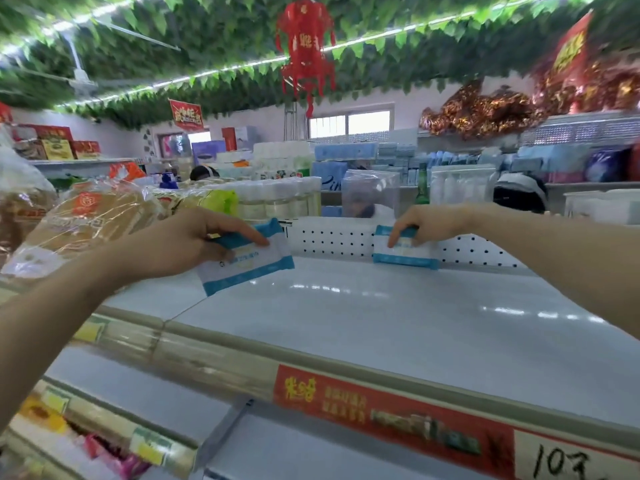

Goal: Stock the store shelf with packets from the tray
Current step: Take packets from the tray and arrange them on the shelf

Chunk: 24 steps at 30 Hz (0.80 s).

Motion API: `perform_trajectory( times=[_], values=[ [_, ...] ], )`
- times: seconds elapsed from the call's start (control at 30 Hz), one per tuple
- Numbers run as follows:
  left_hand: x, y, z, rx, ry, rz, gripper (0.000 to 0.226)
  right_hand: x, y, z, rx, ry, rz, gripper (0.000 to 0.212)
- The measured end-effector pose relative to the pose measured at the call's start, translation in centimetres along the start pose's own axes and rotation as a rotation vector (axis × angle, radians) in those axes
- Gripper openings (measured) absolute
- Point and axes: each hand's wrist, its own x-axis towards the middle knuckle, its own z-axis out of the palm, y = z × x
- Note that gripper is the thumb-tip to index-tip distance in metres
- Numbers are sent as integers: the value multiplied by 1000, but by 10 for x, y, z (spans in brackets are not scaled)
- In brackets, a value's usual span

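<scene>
Two grips | left hand [180, 237] holds raised packet [249, 268] | right hand [420, 225] pinches upright packet [405, 252] beneath it | risk: topples on release

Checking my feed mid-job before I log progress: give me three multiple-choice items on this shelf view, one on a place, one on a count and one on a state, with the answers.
1. Where is the right-hand packet?
A. At the shelf's front edge
B. At the back of the shelf, by the perforated panel
C. On a lower tier

2. How many packets do the two hands hold altogether?
A. One
B. Four
C. Two

3. How is the left-hand packet?
A. Held tilted above the shelf
B. Lying flat on the shelf
C. Propped upright against the panel

Answers:
1 B: its lower blue edge sits where the shelf meets the panel.
2 C: the left hand and the right hand each pinch one.
3 A: it slants in the fingers, clear of the surface.
</scene>
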Motion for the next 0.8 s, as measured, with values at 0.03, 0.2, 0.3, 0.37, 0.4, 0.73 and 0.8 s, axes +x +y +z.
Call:
perform_trajectory(
  times=[0.03, 0.2, 0.3, 0.37, 0.4, 0.73, 0.8],
  values=[
    [4, 0, 2, -8, -16, 7, 58, 1, 0, 1, -20, 16, -7, 49],
    [21, 0, 7, 5, -44, 51, 61, 7, 3, 7, -167, 81, -53, 39],
    [30, -1, 10, 5, -62, 66, 61, 9, 1, 10, -273, 104, -72, 39],
    [37, -2, 11, 3, -76, 78, 61, 10, -2, 13, -348, 129, -70, 41],
    [42, -4, 11, 8, -81, 86, 61, 10, -3, 14, -371, 136, -64, 42],
    [138, -34, 40, 90, -139, 160, 53, -9, 2, 5, -356, 182, -26, 39],
    [165, -36, 52, 112, -163, 172, 50, -19, 3, 0, -346, 182, -16, 43]
  ],
)
